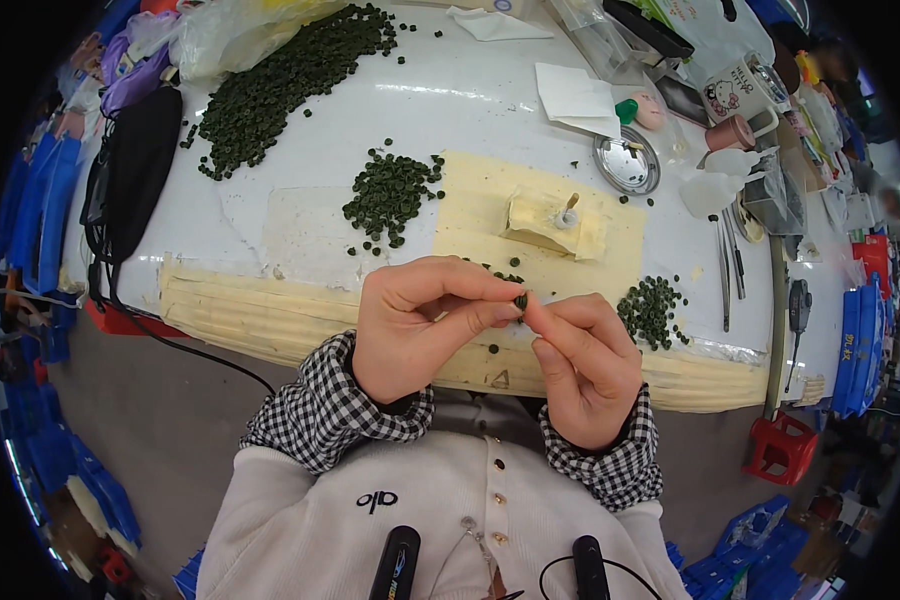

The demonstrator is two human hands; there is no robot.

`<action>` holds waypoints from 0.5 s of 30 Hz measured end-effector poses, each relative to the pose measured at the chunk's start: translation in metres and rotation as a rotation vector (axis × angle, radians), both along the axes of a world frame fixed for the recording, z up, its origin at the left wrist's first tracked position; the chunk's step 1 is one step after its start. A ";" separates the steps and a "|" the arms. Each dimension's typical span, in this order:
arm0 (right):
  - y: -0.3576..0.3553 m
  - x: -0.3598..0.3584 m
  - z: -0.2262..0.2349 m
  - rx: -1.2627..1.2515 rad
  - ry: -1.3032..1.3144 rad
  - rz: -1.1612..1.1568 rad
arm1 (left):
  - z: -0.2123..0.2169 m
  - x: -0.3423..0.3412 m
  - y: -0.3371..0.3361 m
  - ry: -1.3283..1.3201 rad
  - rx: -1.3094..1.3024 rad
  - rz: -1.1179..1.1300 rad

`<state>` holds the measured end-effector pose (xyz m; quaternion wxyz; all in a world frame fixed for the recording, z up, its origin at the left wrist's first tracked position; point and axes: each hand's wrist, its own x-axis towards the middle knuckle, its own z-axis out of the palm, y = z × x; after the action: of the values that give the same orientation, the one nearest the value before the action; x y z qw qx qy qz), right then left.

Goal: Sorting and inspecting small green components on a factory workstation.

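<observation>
My left hand [420, 320] pinches a small dark green round piece [521, 301] between thumb and fingertips, above the table's near edge. Against the same piece rests the tip of a finger of my right hand [590, 365], whose other fingers are curled in; whether it also grips the piece I cannot make out. More of these green pieces lie in a small heap [395, 195] beyond my left hand and in another heap [652, 310] right of my right hand. A few show just behind my fingertips, partly hidden. Past my hands, a taped block [555, 225] with an upright peg sits on yellow paper.
A large pile of green pieces [270, 100] covers the far left, beside a black pouch [135, 180] with a cord. Tweezers [724, 275], a round metal lid [627, 160], white paper [575, 95] and a mug [740, 90] stand or lie at right. A red stool [780, 448] is on the floor.
</observation>
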<state>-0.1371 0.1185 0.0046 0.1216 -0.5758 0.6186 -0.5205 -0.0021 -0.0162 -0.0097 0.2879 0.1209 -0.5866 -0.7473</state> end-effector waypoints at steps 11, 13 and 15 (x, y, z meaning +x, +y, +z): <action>0.002 -0.002 0.002 -0.016 0.095 0.007 | -0.001 0.001 -0.001 -0.047 -0.008 -0.042; 0.003 -0.004 0.002 -0.014 0.109 0.018 | -0.002 0.001 0.000 -0.054 0.026 -0.053; 0.003 -0.005 0.003 -0.009 0.109 0.023 | -0.002 0.001 0.000 -0.057 0.048 -0.064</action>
<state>-0.1422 0.1216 0.0072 0.0911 -0.6110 0.6153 -0.4896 -0.0009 -0.0166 -0.0120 0.2438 0.1302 -0.5799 -0.7664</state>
